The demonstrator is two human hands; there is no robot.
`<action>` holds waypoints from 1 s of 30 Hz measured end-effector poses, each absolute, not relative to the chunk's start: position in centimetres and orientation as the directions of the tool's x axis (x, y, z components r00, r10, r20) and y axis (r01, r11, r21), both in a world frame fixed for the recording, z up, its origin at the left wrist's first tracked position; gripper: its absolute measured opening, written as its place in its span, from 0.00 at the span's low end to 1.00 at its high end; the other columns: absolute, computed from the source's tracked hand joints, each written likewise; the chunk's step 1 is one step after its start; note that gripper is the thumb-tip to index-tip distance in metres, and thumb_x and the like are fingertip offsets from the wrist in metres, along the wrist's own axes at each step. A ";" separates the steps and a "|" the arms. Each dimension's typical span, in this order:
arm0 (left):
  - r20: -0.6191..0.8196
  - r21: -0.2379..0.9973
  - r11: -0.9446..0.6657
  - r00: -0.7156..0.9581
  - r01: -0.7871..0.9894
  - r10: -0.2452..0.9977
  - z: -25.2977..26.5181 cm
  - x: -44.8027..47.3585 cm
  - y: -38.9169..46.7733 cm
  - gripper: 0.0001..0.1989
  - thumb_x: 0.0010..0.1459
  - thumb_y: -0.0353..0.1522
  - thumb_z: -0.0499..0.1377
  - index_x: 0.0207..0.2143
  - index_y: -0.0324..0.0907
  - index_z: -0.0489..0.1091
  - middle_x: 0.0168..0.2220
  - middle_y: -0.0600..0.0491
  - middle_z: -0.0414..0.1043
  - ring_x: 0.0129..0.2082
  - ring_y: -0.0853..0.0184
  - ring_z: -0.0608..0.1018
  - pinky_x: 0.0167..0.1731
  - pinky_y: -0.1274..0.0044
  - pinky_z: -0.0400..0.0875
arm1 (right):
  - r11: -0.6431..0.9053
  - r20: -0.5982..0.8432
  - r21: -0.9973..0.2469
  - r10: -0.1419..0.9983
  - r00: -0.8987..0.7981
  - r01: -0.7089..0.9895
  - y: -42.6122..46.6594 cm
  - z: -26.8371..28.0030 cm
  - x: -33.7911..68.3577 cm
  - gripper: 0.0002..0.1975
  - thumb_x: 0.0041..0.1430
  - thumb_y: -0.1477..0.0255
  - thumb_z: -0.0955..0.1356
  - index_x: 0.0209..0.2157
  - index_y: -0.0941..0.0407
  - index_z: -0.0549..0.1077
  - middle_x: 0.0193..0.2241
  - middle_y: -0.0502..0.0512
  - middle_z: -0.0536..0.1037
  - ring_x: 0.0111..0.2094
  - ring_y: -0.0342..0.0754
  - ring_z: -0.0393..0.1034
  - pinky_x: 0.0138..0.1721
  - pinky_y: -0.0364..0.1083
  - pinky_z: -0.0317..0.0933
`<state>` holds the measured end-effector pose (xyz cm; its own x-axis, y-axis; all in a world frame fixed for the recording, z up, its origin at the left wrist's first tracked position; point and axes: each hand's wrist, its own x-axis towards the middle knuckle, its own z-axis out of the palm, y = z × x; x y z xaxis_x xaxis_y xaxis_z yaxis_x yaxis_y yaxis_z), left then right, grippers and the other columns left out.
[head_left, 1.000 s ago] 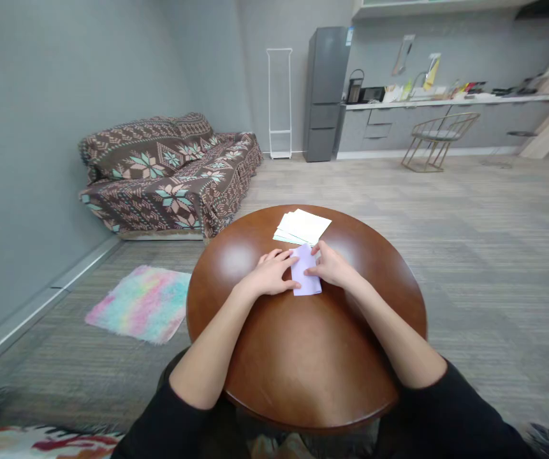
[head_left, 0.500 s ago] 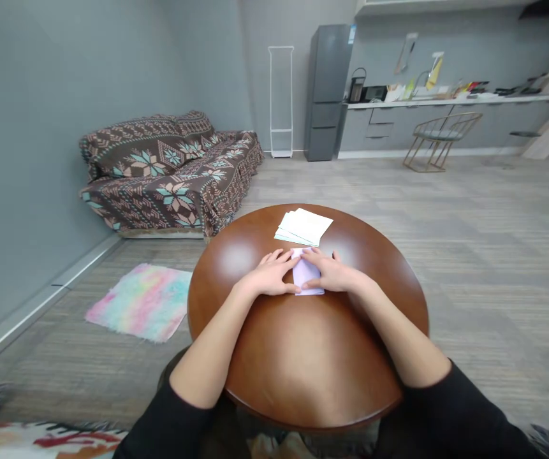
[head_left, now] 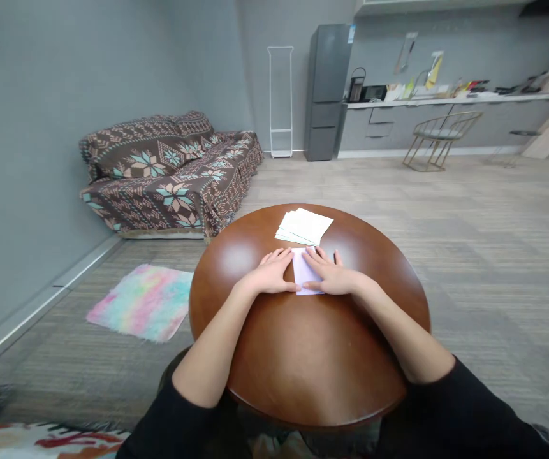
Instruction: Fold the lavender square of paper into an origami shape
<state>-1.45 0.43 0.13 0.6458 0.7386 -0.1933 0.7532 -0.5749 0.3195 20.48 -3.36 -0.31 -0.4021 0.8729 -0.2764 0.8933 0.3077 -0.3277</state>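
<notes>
A small sheet of pale purple paper (head_left: 304,273) lies flat on the round brown table (head_left: 307,357), with its short sides facing toward and away from me. My left hand (head_left: 273,273) rests along its left edge, fingers stretched out and thumb at the near left corner. On the right part of the sheet lies my right hand (head_left: 334,274), its fingers spread and pressing down, the thumb near the bottom edge. Part of the paper is hidden under that hand. Just beyond, a fanned stack of white sheets (head_left: 305,225) sits toward the table's far edge.
A patterned cloth-covered sofa (head_left: 173,172) stands at the back left, with a fluffy pastel rug (head_left: 143,299) on the floor in front. Farther off are a grey refrigerator (head_left: 329,89), a kitchen counter (head_left: 456,102) and a gold wire chair (head_left: 441,137).
My left fingers have drawn slightly left off the paper's upper part, to its edge. My right fingers have slid a little to the right across the sheet.
</notes>
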 end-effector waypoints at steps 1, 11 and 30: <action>-0.188 0.313 -0.574 0.642 0.756 0.743 0.0 -1.5 0.5 0.58 0.51 0.58 0.59 0.73 0.40 0.37 0.75 0.42 0.34 0.74 0.51 0.41 0.70 0.60 0.41 | 0.318 -0.258 -0.301 0.880 -0.398 0.899 -3.4 -0.6 20.4 0.49 0.64 0.46 0.59 0.73 0.57 0.32 0.73 0.61 0.29 0.73 0.61 0.18 0.67 0.71 0.17; -0.140 0.334 -0.561 0.628 0.758 0.765 0.2 -1.6 0.6 0.50 0.57 0.57 0.55 0.72 0.40 0.44 0.74 0.41 0.41 0.74 0.53 0.45 0.69 0.61 0.44 | 0.356 -0.193 -0.269 0.890 -0.412 0.895 -3.4 -1.5 20.4 0.48 0.65 0.45 0.56 0.73 0.58 0.33 0.74 0.62 0.31 0.74 0.61 0.22 0.66 0.72 0.17; -0.217 0.327 -0.586 0.662 0.742 0.717 1.1 -1.4 -0.1 0.44 0.56 0.57 0.59 0.71 0.55 0.53 0.76 0.52 0.34 0.74 0.44 0.38 0.69 0.55 0.39 | -0.130 -0.044 -0.787 0.987 0.155 0.603 -3.2 0.6 21.3 0.23 0.61 0.63 0.70 0.52 0.64 0.71 0.26 0.59 0.80 0.27 0.52 0.76 0.30 0.47 0.67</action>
<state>-1.38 -0.13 1.05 0.6621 0.7172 -0.2172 0.7417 -0.5858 0.3266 21.35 -3.20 0.63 0.1553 0.9869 -0.0444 0.6030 -0.1304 -0.7870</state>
